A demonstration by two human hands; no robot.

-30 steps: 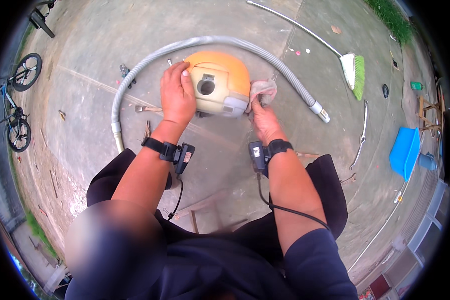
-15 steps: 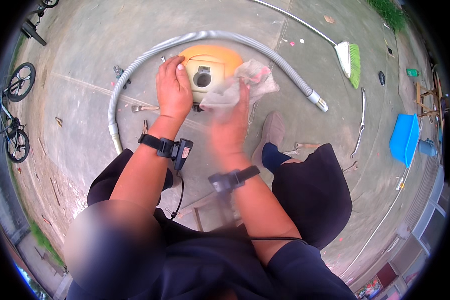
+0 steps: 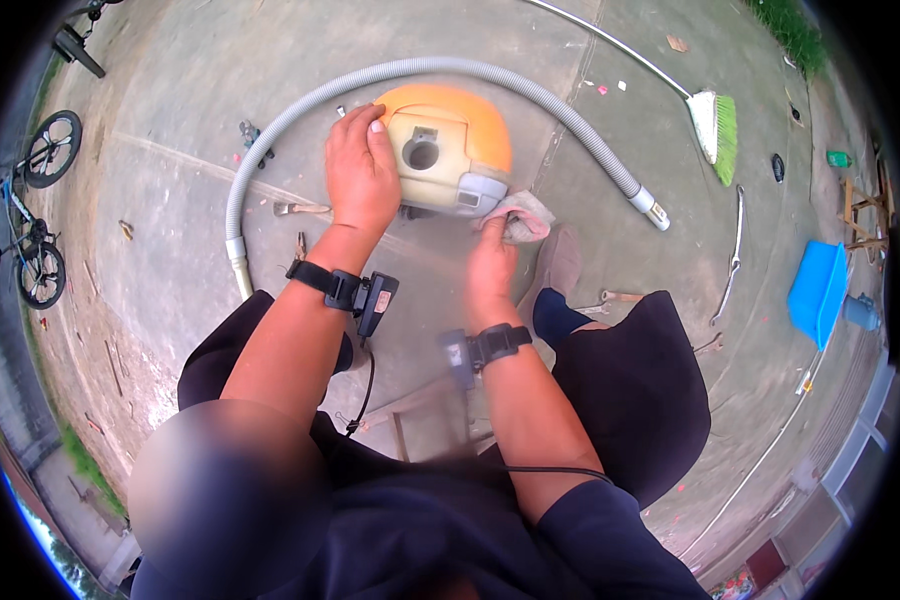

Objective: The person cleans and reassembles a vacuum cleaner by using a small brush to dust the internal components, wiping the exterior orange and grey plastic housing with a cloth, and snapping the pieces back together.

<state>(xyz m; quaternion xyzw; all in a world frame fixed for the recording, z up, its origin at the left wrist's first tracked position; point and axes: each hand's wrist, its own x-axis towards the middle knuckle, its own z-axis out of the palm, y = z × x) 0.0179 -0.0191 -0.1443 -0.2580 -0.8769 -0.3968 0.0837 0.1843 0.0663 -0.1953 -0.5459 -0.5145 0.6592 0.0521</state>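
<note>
A vacuum cleaner body [image 3: 485,150], orange at the back and cream in front, stands on the concrete with a round hole in its top. My left hand [image 3: 362,170] grips its left side, fingers held together over the edge. At the near right corner of the vacuum, by a grey panel, my right hand [image 3: 492,265] is closed on a crumpled cloth [image 3: 530,222], pale with a pink part. The right hand is slightly blurred. Around the far side of the vacuum curves a grey corrugated hose [image 3: 410,67], lying apart from it.
A green-and-white broom [image 3: 715,135] lies at the far right, with a long wrench [image 3: 737,255] nearer. Beyond is a blue tub [image 3: 815,292]. Left of the vacuum is a small brush-like tool [image 3: 300,208]. A bicycle [image 3: 40,210] stands at the far left.
The cloth has gone from over the vacuum's top right down to its near right corner with my right hand, uncovering the grey panel. My left hand stays on the left side.
</note>
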